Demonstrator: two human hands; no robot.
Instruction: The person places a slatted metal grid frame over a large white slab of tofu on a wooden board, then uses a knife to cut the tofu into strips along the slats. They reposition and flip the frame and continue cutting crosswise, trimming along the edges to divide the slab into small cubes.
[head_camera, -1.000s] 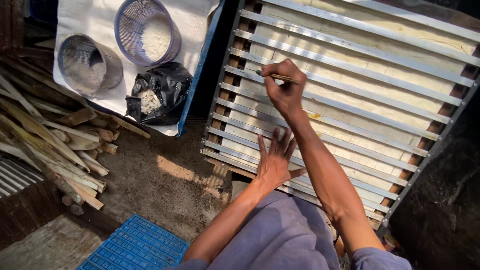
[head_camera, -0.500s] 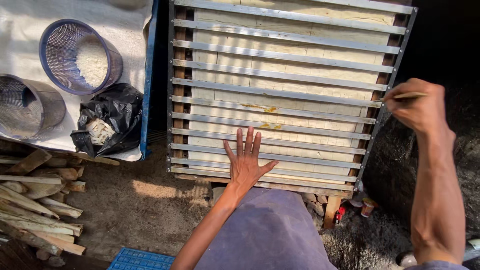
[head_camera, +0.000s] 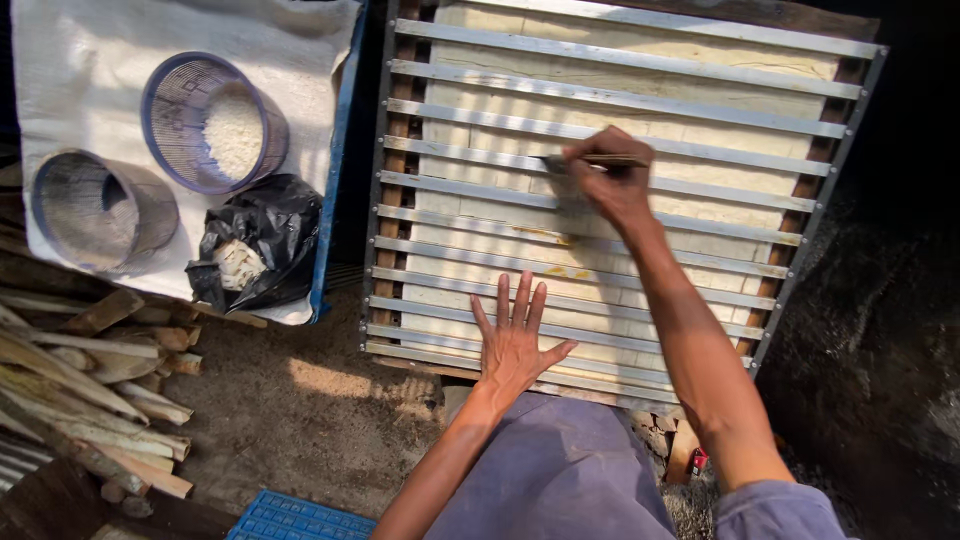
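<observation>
The person's right hand (head_camera: 608, 178) is closed around a thin stick-like tool (head_camera: 590, 160), pinched between thumb and fingers, with its tip lying across one of the metal slats of a large slatted frame (head_camera: 620, 100). The tool sits over the upper middle of the frame, pointing toward the left edge. The left hand (head_camera: 515, 345) lies flat with fingers spread wide, palm down on the lower slats near the front edge of the frame, holding nothing.

The frame is a square rack of pale metal strips running side to side, set over pale yellowish blocks (head_camera: 640, 60) that show between the strips. Wooden strips (head_camera: 395, 150) run down under its left and right sides.

To the left, a white cloth (head_camera: 100, 60) is spread out. On it stand a round blue mesh basket (head_camera: 212, 122) with white material inside, a grey round sieve (head_camera: 100, 208) nearer the corner, and a crumpled black plastic bag (head_camera: 255, 245) with pale pieces showing in its opening. Below the cloth lies a pile of split wood (head_camera: 90, 380) on the dirt ground. A blue plastic crate (head_camera: 300, 520) shows at the bottom edge, beside the person's grey-clad knee (head_camera: 560, 470).
</observation>
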